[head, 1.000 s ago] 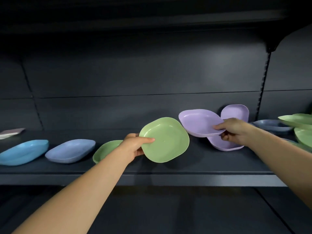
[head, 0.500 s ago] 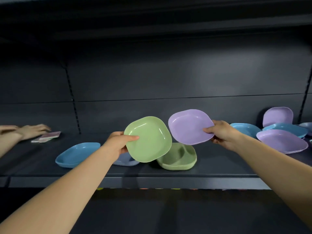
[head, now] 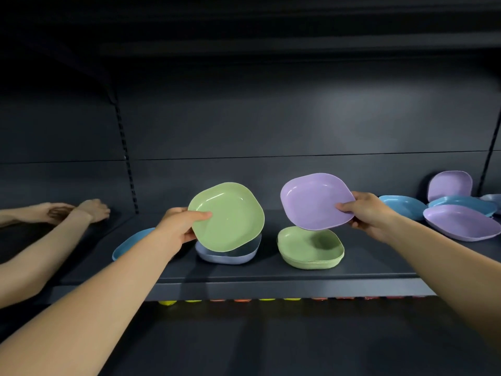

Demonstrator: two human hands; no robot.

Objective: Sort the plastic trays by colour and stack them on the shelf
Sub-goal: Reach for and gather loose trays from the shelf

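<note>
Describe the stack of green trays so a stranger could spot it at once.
On the dark shelf, look near the front edge, just right of centre. The green stack sits under the lilac tray in the right hand; it alone is several nested trays.

another person's forearms [head: 54, 229] resting at far left, yellow and orange items [head: 244, 300] peeking below the shelf edge
</note>
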